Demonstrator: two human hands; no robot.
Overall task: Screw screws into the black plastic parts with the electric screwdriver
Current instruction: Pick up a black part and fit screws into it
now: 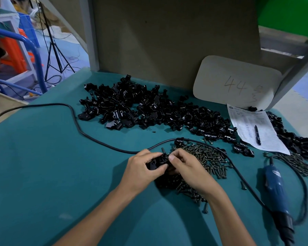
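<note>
Both hands meet over the green table mat, just left of a heap of dark screws (209,158). My left hand (141,170) grips a black plastic part (156,161) from its left side. My right hand (188,167) pinches the same part at its right end with thumb and fingers. A single screw (163,150) stands just behind the part. The blue electric screwdriver (277,190) lies on the mat at the right, held by neither hand. A large pile of black plastic parts (146,107) spreads across the back of the table.
The screwdriver's black cable (89,134) snakes across the mat behind my hands. A paper form with a pen (257,132) lies at the right, by a cardboard card marked 44 (236,82). More black parts (295,139) and screws (295,162) sit at the far right.
</note>
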